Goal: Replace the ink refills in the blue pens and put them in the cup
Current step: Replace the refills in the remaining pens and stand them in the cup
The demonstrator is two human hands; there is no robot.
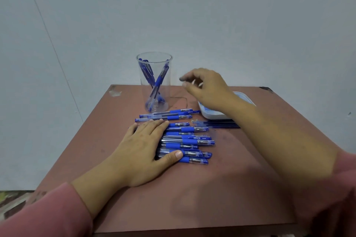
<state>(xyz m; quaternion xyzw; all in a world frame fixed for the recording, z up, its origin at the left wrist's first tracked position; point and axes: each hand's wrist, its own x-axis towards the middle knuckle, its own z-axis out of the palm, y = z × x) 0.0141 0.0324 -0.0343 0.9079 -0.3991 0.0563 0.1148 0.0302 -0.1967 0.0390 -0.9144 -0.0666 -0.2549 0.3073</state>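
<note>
A: Pink sleeves (44, 215) at the near edge. What is the left hand (146, 146) doing?
B: It lies flat with its fingers straight, pressing on the pile of blue pens (192, 141) on the brown table (231, 179), in front of the cup (155, 82).
A: And closer to the cup?
B: Two more pens (169, 114) lie just before its base. To its right, loose refills (217, 123) lie just beside a white tray (210, 114).
A: The right hand (204, 86)?
B: It hovers right of the cup, above the tray, with its fingers loosely bent and holding nothing. The clear cup holds several blue pens, which lean.
</note>
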